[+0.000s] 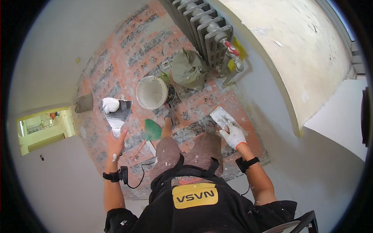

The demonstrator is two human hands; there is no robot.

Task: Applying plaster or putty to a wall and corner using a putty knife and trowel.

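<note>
Above the patterned floor covering (143, 46), near its left edge, the bare left hand (115, 144) has its grip closed on the handle of a putty knife (117, 113) that carries a lump of white putty (110, 105). The gloved right hand (233, 135) has its grip closed on a flat trowel (220, 115), held well apart over the right side. A white bucket (151, 92) stands between them, by the radiator (202, 27). This looks like the loading step. Next, the two blades need to meet so the putty can be scraped across.
</note>
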